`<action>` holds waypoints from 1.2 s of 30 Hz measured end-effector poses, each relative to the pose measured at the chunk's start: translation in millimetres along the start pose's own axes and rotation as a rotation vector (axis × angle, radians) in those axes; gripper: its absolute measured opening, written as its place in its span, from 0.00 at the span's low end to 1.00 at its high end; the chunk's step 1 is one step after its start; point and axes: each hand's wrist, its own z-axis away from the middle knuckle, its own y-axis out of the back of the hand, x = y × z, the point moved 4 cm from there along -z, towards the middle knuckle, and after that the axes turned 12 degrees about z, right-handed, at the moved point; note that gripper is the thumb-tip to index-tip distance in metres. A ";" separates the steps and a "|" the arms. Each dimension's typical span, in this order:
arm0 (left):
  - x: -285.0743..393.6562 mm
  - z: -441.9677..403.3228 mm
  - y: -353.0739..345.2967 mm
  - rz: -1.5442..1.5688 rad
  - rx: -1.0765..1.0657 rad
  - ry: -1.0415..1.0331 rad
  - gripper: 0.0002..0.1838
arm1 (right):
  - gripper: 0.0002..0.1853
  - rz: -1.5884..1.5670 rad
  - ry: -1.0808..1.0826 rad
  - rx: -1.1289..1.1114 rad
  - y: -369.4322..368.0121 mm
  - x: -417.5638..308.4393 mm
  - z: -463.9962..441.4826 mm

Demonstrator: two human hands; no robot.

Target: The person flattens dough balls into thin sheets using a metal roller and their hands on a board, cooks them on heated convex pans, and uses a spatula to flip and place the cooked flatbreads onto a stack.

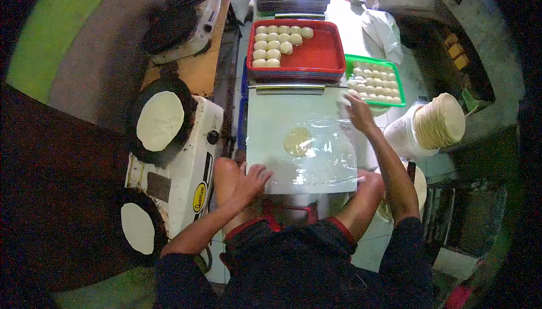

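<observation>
My left hand (254, 182) is open, fingers spread, over the near left edge of a pale square board (265, 108). On the board lies a clear plastic sheet (330, 159), with a flattened round of dough (297, 142) under or on it; I cannot tell which. My right hand (359, 112) is at the board's far right edge, close to the sheet's far corner and the green tray (402, 86). Its fingers stretch forward and look slightly blurred, with nothing visible in them. A metal handle (290, 89) runs along the board's far edge.
Beyond the board, a red tray (322, 55) carries rows of dough balls (272, 45); the green tray holds more. At left, a white gas stove (192, 139) bears two pans with flatbreads (161, 121). A stack of flatbreads (443, 120) stands at right on a white bucket (400, 134).
</observation>
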 end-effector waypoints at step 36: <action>77.0 -25.1 -38.5 0.438 0.112 0.108 0.07 | 0.32 -0.067 0.057 0.037 -88.4 -182.3 48.8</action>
